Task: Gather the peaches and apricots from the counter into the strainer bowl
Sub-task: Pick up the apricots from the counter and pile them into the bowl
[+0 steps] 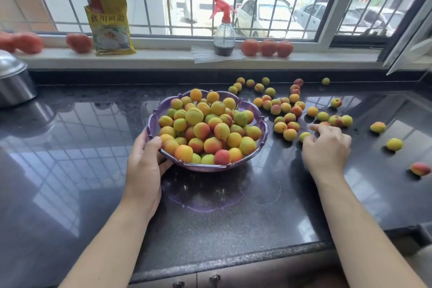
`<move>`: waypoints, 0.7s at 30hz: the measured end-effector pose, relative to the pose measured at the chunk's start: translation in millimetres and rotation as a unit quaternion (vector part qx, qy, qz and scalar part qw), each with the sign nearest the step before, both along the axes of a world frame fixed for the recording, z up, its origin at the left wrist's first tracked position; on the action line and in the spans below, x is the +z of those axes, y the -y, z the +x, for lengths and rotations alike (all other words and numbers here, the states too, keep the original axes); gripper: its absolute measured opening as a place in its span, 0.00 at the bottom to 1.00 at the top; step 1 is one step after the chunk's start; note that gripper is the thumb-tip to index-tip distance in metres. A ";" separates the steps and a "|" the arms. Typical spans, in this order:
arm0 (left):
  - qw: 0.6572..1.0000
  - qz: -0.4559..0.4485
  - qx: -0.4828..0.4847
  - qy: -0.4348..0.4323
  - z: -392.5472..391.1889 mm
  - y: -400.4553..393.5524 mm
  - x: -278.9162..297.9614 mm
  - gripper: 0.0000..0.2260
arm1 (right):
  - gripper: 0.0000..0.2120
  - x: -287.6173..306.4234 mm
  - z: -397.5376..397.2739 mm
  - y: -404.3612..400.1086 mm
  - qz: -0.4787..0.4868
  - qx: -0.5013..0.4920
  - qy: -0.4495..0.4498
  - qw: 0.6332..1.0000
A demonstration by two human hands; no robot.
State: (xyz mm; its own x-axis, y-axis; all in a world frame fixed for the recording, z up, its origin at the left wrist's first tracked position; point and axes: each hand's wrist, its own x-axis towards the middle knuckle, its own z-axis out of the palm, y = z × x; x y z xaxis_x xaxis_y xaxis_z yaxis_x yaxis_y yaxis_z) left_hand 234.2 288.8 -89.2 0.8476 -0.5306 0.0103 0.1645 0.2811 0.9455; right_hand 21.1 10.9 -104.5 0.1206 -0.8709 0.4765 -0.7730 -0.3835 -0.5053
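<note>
On glossy dark stone, left hand (146, 161) grips the scalloped purple bowl (261, 145); right hand (327, 147) curls over round fruit (304, 136).

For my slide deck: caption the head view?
Left hand grips heaped purple strainer bowl; right hand gathers loose apricots.

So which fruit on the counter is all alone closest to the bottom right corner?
The reddish-orange fruit at the far right edge. It sits apart from the others, nearer the counter's front than the yellow one above it.
</note>
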 end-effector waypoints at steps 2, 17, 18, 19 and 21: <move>1.000 -0.003 0.000 -0.003 -0.1 0.0 -0.1 0.14 | 0.15 -0.7 -0.5 2.3 0.021 0.007 -0.016 1.000; 1.000 -0.002 0.000 -0.007 -3.3 -0.5 3.4 0.14 | 0.18 12.8 -13.4 -3.4 0.024 -0.014 0.134 0.991; 1.000 -0.003 0.000 -0.007 -3.5 -0.4 3.6 0.14 | 0.17 14.2 -10.1 -6.7 0.003 0.011 0.146 0.989; 1.000 -0.004 0.001 -0.008 -3.7 -0.5 4.0 0.14 | 0.17 15.4 -6.2 -10.6 -0.012 0.044 0.152 0.987; 1.000 -0.005 0.003 -0.008 -4.3 -0.5 4.6 0.14 | 0.18 18.6 1.4 -20.8 -0.024 0.107 0.155 0.982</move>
State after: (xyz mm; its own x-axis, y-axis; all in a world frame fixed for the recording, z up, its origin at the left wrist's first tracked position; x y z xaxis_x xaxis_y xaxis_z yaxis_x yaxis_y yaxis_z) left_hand 229.9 289.4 -84.6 0.8508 -0.5256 0.0023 0.1781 0.2923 0.9396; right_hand 22.5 31.7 -85.9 0.1405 -0.8175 0.5586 -0.4843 -0.5488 -0.6814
